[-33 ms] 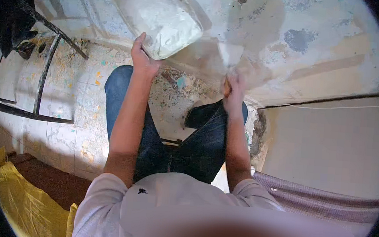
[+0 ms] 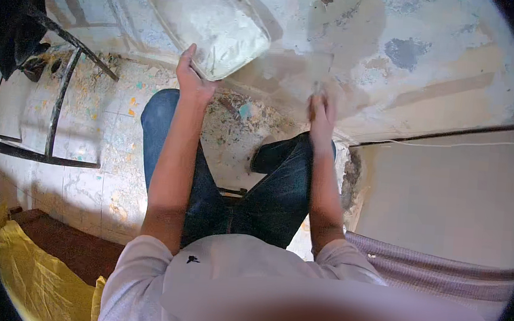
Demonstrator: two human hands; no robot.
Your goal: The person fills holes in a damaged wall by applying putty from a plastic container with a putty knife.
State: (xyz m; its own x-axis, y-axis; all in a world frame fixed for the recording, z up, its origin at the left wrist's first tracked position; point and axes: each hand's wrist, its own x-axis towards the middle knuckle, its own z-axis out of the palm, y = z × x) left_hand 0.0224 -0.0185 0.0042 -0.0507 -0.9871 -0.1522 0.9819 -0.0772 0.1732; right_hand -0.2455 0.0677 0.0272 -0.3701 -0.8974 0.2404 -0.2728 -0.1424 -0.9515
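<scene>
Left hand (image 2: 195, 82) grips lower edge of rectangular paste-smeared tray (image 2: 213, 29); right hand (image 2: 322, 112), blurred, clasps putty knife (image 2: 318, 85) before patchy wall (image 2: 427, 32).

Dark frame (image 2: 63, 103), yellow sheet (image 2: 37, 270), purplish cloth (image 2: 435, 269)

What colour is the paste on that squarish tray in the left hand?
The paste looks white; it shows best in the head view.
</scene>
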